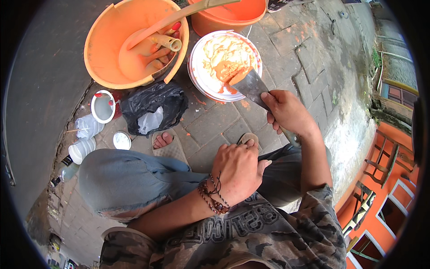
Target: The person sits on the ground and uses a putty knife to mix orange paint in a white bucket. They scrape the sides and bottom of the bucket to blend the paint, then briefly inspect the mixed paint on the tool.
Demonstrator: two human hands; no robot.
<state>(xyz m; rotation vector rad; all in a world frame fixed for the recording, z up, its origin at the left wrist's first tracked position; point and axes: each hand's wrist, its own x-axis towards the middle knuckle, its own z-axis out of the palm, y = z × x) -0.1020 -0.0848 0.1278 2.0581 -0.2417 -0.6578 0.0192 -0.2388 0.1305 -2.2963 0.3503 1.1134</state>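
Note:
My right hand (pixel 289 112) is closed round the handle of a putty knife (pixel 251 88). The knife's wide metal blade reaches into a round white bucket (pixel 193 77) and touches orange paste (pixel 227 71) lying over white paste there. Across my lap, near my knees, rests my left hand (pixel 237 170), with braided bracelets (pixel 214 197) at its wrist. Its fingers curl downward and the thumb points right; the palm side is hidden, so anything held in it cannot be made out.
Beyond the bucket's left stands a large orange basin (pixel 101 49) holding a wooden stick, a bamboo tube and red-tipped gloves. Another orange tub (pixel 224 20) is behind the bucket. A black plastic bag (pixel 154 103), white pot (pixel 103 106), lid (pixel 122 140) and plastic cups (pixel 82 150) lie on the paving.

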